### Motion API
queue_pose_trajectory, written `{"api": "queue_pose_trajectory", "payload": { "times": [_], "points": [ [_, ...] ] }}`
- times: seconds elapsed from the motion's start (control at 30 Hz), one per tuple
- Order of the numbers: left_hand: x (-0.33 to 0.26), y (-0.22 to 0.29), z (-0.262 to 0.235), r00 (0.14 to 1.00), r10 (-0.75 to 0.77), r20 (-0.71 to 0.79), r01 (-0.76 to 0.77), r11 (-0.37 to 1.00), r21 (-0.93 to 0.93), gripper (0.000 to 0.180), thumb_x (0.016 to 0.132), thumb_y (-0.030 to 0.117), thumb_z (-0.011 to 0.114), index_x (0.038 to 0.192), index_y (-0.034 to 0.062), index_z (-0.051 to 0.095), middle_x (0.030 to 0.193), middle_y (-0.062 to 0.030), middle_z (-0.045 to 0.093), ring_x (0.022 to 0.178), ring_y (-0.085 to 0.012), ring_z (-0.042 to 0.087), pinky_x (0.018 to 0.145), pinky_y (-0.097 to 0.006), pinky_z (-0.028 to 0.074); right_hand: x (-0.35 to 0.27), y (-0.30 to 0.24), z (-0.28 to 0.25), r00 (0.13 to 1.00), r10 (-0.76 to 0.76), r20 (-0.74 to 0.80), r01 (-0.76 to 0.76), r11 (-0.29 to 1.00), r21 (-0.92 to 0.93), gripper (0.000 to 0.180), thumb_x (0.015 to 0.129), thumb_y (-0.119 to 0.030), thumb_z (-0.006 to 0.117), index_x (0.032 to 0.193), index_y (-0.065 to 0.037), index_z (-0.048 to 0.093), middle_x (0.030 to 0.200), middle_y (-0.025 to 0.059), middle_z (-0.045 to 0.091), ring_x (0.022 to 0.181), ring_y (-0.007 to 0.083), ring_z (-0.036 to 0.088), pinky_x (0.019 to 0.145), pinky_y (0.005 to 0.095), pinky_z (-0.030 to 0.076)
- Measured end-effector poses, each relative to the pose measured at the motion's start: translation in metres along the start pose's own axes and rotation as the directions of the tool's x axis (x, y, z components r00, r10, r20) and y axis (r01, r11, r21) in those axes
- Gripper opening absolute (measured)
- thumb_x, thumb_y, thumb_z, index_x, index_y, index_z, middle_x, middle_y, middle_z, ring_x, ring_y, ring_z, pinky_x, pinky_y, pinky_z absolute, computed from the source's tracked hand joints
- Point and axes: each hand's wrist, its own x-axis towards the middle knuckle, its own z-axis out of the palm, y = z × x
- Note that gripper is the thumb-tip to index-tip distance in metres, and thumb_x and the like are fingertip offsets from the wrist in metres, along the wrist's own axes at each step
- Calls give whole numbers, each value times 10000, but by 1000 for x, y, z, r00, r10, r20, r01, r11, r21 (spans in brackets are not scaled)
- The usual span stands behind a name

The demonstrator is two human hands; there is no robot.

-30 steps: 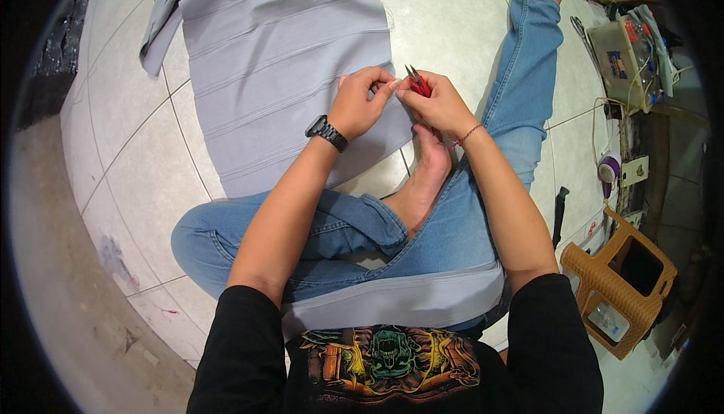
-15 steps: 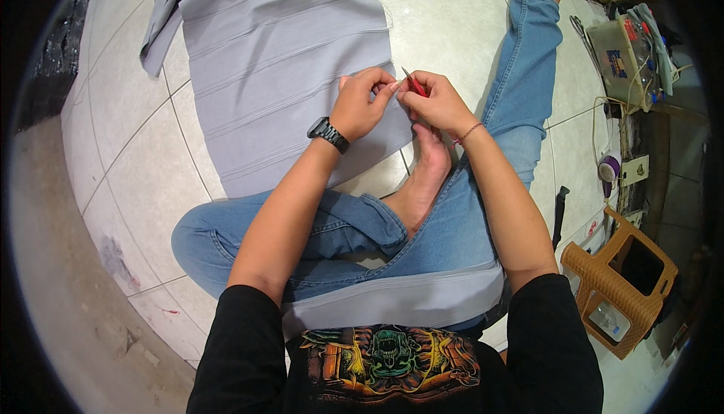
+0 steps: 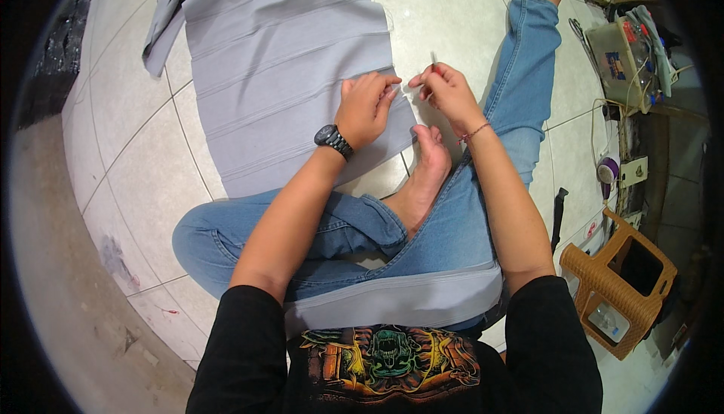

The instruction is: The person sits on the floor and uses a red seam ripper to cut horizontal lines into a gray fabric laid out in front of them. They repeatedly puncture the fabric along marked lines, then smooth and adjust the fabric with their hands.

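Note:
A long piece of grey fabric (image 3: 279, 59), crossed by several seam lines, lies over the floor in front of me. At its right edge my left hand (image 3: 365, 108) pinches the cloth between thumb and fingers. Just to the right, a small gap away, my right hand (image 3: 451, 96) is closed around a small red-handled cutting tool (image 3: 436, 69), its thin metal tip pointing away from me. The tool's exact kind is partly hidden by my fingers. Something pale and thin, like thread, shows between the hands, too small to tell clearly.
My bare foot (image 3: 430, 157) rests just below the hands, beside the cloth edge. My other leg (image 3: 520, 75) stretches out to the right. Farther right are a clear bin of items (image 3: 618, 63), a purple hairdryer-like object (image 3: 608, 169) and a brown woven-pattern stand (image 3: 641, 293).
My right hand has moved right, away from the left hand, and the red tool has turned more upright in it. My left hand has shifted slightly and stays at the cloth edge.

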Motion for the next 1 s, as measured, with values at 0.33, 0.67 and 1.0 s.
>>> {"api": "queue_pose_trajectory", "payload": {
  "times": [0.33, 0.67, 1.0],
  "points": [
    [-18, 15, 3, 992, 127, 25, -129, 968, 214, 517, 836, 251, 829, 1304, 100, 669, 1296, -103, 656, 1269, -318, 574, 1039, -479, 372, 20, -15, -69, 597, -629, -497, 162, 702, -694, 233, 1022, -200, 603, 1109, 16, 608, 928, 205, 736, 783, 342, 712, 750, 471, 552],
    [-19, 25, 3, 977, 184, 109, -190, 980, 50, 404, 798, 123, 746, 1196, 84, 689, 1226, -102, 697, 1187, -318, 623, 1011, -451, 408, 21, 9, -29, 959, -250, -136, 93, 725, -683, 351, 948, -334, 736, 1004, 12, 761, 977, 233, 785, 908, 375, 772, 817, 440, 594],
    [-5, 17, 5, 992, -50, -117, 39, 995, -96, 423, 856, 99, 727, 1272, 59, 664, 1336, -165, 657, 1212, -373, 621, 1040, -482, 458, 26, 6, 23, 965, -214, -149, 30, 660, -751, 329, 958, -350, 769, 1043, -33, 733, 965, 202, 786, 944, 428, 748, 822, 492, 573]
  ]
}}
